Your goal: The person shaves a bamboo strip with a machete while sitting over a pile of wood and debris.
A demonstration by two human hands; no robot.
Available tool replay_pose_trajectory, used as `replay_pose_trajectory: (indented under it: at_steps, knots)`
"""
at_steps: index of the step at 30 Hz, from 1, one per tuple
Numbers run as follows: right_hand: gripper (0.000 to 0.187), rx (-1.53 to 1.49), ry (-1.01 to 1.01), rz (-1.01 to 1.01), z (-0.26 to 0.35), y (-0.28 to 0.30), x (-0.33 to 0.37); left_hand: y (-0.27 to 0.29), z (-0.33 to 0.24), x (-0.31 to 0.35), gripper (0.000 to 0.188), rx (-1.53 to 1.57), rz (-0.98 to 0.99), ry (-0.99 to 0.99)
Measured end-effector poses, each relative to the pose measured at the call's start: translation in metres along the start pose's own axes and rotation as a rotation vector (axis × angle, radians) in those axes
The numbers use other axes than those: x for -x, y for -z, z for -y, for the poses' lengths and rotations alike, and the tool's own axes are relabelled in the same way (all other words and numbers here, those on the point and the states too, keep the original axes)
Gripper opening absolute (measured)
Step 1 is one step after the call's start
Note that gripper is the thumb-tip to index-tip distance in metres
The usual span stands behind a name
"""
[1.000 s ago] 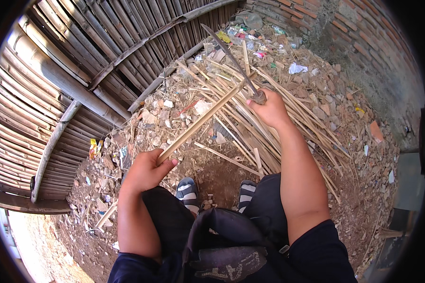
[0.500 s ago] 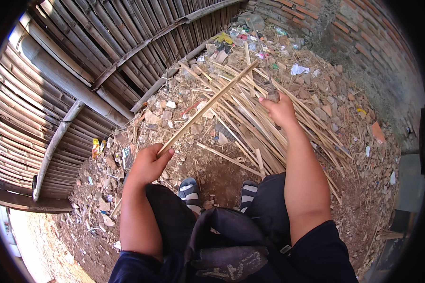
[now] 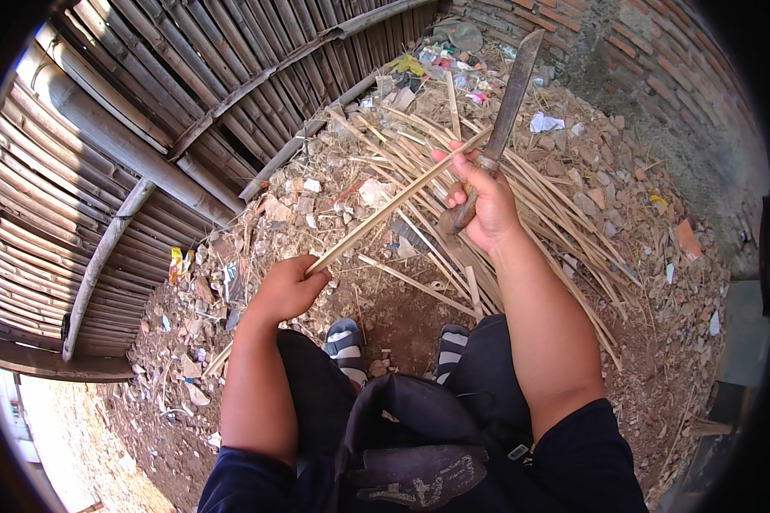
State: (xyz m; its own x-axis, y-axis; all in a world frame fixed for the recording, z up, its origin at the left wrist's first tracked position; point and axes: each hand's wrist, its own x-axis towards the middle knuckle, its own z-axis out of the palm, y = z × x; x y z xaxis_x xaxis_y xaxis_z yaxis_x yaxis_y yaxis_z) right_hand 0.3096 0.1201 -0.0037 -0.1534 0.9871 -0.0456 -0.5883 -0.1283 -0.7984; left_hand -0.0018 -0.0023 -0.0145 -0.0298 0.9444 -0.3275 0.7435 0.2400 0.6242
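Observation:
My left hand [image 3: 287, 289] is closed round the near end of a long pale bamboo strip [image 3: 385, 208], which slants up and away to the right. In my right hand [image 3: 486, 205] is a machete, gripped by its wooden handle [image 3: 459, 215]. The machete's dark, broad blade [image 3: 515, 98] points up and away, its flat side showing. My right thumb and forefinger reach to the strip's far end and seem to touch it. Below and beyond both hands lies a loose pile of split bamboo strips [image 3: 565, 227].
Rubble and litter [image 3: 299, 205] cover the ground around the pile. A bamboo slat wall [image 3: 103, 248] rises on the left, a brick wall [image 3: 659, 77] at the far right. My sandalled feet [image 3: 345, 344] stand just short of the pile. A black bag [image 3: 411, 445] hangs at my front.
My right hand has turned and moved left to the strip's far end, swinging the machete so its blade shows broadside. My left hand has shifted slightly right with the strip.

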Motion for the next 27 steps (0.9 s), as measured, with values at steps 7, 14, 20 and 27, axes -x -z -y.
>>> replay_pose_trajectory:
  at_steps: [7, 14, 20, 27]
  knots:
    - [0.021, -0.004, 0.033, -0.142, 0.0, 0.007, -0.004, -0.001, 0.001, -0.003, 0.034, -0.038, 0.058, -0.014]
    - [0.02, -0.194, 0.171, -0.232, 0.037, 0.034, -0.008, 0.007, 0.007, -0.002, 0.042, -0.359, -0.323, -0.016]
    - [0.021, -0.305, 0.201, -0.336, 0.056, 0.081, -0.019, 0.021, 0.008, 0.005, 0.04, -0.33, -0.573, 0.02]
    - [0.023, -0.176, 0.31, -0.627, 0.061, 0.062, -0.013, 0.018, 0.006, 0.009, 0.034, -0.339, -0.521, -0.007]
